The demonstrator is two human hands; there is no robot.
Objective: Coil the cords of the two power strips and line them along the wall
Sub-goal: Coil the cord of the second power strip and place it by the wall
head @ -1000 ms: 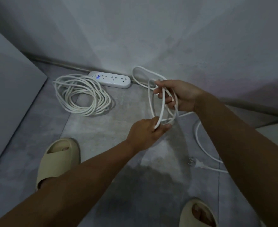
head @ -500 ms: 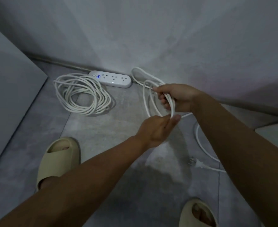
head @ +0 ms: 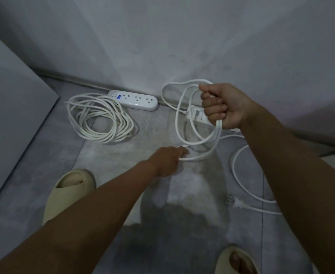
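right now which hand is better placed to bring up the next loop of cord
Left. The left hand pinches the slack cord low down, while the right hand is full, gripping the gathered loops. The plug end lies loose on the floor.

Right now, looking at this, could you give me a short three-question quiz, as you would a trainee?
1. True or false: the right hand grips loops of cord.
2. The plug is: A on the floor; B plugged in; C held.
3. How many sockets does the left strip show?
Key: 1 true; 2 A; 3 three.
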